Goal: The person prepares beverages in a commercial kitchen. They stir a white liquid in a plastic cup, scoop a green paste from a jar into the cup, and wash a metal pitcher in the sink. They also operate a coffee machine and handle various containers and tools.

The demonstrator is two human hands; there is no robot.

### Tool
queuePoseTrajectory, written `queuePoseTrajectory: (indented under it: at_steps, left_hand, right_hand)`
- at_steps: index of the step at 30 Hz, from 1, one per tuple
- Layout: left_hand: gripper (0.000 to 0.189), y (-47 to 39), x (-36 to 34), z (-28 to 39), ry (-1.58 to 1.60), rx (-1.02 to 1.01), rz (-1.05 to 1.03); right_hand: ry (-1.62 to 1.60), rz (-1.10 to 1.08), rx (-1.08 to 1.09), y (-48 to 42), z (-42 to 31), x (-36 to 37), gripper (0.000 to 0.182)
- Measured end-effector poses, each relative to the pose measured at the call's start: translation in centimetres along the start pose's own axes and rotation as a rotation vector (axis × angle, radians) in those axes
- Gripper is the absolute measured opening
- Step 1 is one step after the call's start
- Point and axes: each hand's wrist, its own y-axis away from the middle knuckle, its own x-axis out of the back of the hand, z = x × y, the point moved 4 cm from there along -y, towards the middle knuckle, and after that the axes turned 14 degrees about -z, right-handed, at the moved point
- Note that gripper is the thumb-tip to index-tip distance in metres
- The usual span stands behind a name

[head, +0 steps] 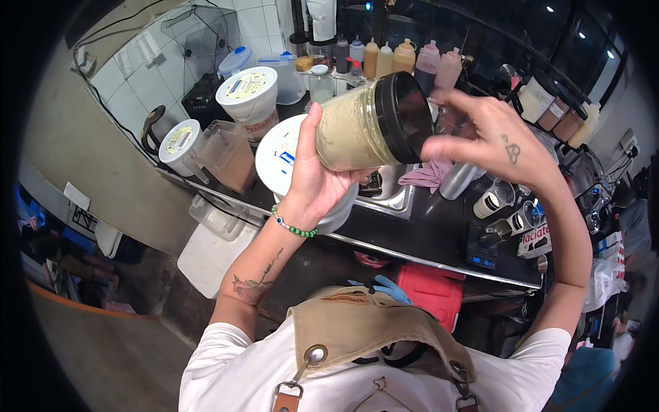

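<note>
My left hand (322,180) grips a clear jar (350,126) of pale greenish powder, tilted on its side in front of me. A wide black lid or collar (404,118) sits on the jar's right end. My right hand (484,136), slightly blurred, is beside that black end with thumb and fingers apart; whether its fingertips touch the rim is hard to tell. Behind and below the jar stands a large white tub with a white lid (278,152).
A steel sink (396,198) with a pink cloth (427,174), a metal canister (458,180), cups and a digital scale (481,244) lie to the right. Tubs and a plastic container (226,154) of brown powder stand left. Squeeze bottles (404,55) line the back.
</note>
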Motion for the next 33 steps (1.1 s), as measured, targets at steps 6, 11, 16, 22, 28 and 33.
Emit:
queuePoseTrajectory:
  at_steps: [6, 11, 16, 22, 28, 33]
  left_hand:
    - [0.074, 1.5, 2.4, 3.7, 0.023, -0.018, 0.058]
    - [0.074, 1.5, 3.9, 6.1, 0.01, -0.058, 0.082]
    - [0.089, 1.0, 6.3, 10.0, -1.05, -0.864, 0.226]
    - [0.095, 0.1, 5.6, 11.1, -1.964, -1.278, -0.015]
    - [0.095, -3.6, 5.2, 10.4, -2.365, -0.579, 0.311]
    - [0.094, -1.3, 6.8, 1.6, -2.172, 0.496, 0.011]
  right_hand:
    - [-0.02, -0.14, -0.102, -6.0, -3.5, 0.2, 0.096]
    - [-0.041, 0.094, 0.456, -10.0, -4.1, -2.0, 0.094]
    - [-1.044, -0.368, -0.094, -16.4, -2.3, -4.3, 0.085]
    - [-1.064, -0.48, -0.1, -19.7, -0.3, -2.8, 0.083]
    - [-0.795, -0.29, 0.07, -27.7, 3.4, 2.0, 0.064]
    - [-0.232, 0.244, 0.232, -41.9, 11.2, 0.5, 0.091]
